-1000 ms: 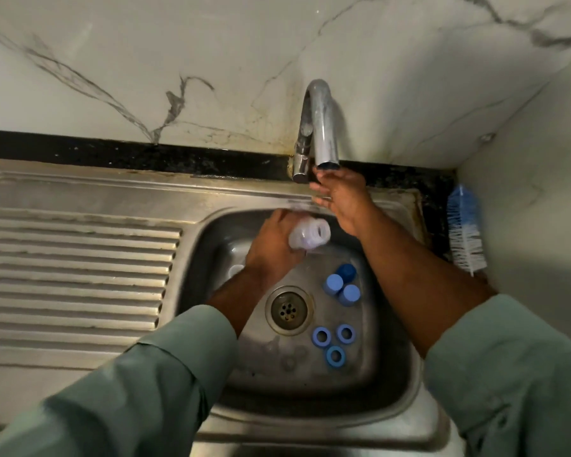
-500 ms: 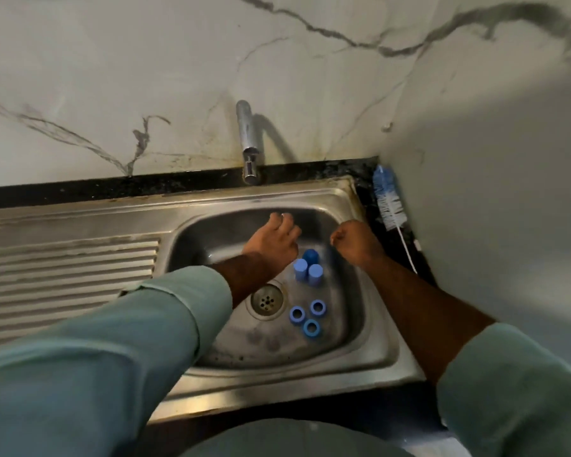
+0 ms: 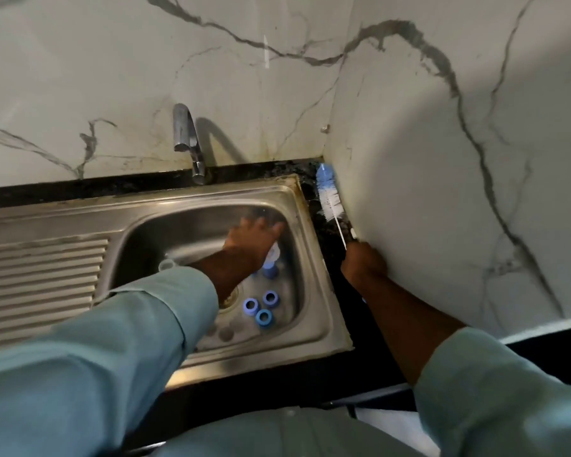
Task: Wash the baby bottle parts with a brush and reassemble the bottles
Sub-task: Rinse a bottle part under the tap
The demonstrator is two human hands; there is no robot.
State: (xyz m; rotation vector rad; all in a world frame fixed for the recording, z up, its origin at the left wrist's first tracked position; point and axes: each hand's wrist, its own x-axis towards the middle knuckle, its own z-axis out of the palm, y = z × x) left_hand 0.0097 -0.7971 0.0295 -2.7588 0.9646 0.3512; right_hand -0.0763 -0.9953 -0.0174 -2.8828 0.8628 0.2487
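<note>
Change: Right hand (image 3: pixel 363 263) has left the basin and now sits at the wire handle of the bottle brush (image 3: pixel 328 196), right of centre against the side wall; whether its fingers clamp the handle I cannot tell.
Left hand: left hand (image 3: pixel 254 240) reaches into the sink (image 3: pixel 314 258), fingers spread and apart, over a pale bottle part (image 3: pixel 272 253).
Meaning: brushing looks about to begin; nothing is reassembled yet.
Parts: three blue rings (image 3: pixel 259 308) lie near the drain, lower centre; blue caps (image 3: pixel 271 271) just below the left hand.
Hidden: motion blur smears the left hand; its forearm covers most of the drain.
Table: dark table (image 3: pixel 330 239) strip carries the brush.
</note>
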